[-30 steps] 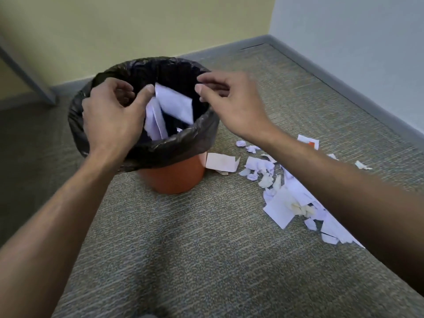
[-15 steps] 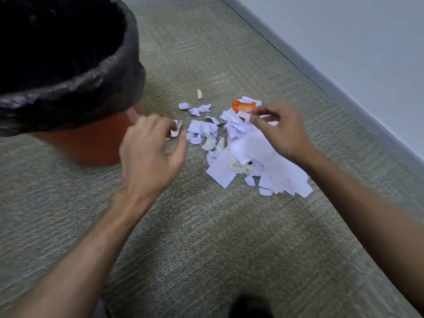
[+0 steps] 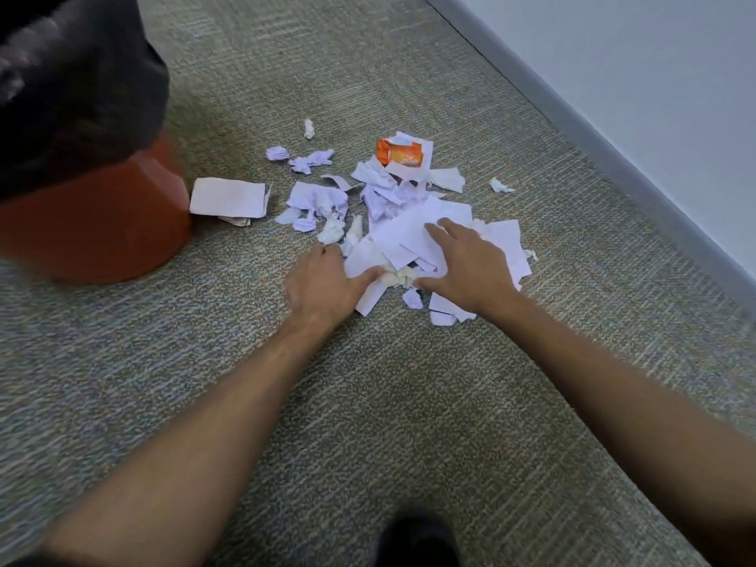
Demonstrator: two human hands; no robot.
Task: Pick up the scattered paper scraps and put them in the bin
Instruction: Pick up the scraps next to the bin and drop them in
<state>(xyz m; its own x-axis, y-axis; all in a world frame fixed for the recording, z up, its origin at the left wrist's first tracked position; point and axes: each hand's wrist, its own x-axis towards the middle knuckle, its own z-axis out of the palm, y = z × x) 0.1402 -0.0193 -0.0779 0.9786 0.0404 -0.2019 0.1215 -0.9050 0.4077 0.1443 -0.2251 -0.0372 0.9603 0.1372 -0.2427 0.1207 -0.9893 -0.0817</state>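
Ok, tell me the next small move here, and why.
Probably draw both hands together to bunch the paper pile. The left hand and right hand lie open on its near edge, flanking a crumpled wad, with nothing gripped yet.

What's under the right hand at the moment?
The right hand lies spread on the large white sheets topping the scrap pile. Beside its thumb sits a crumpled wad. Anything beneath the palm is covered.

Left hand (image 3: 323, 282) and right hand (image 3: 466, 266) pressed flat on paper scraps (image 3: 409, 223), carpet (image 3: 368, 403); bin (image 3: 94, 223) left.
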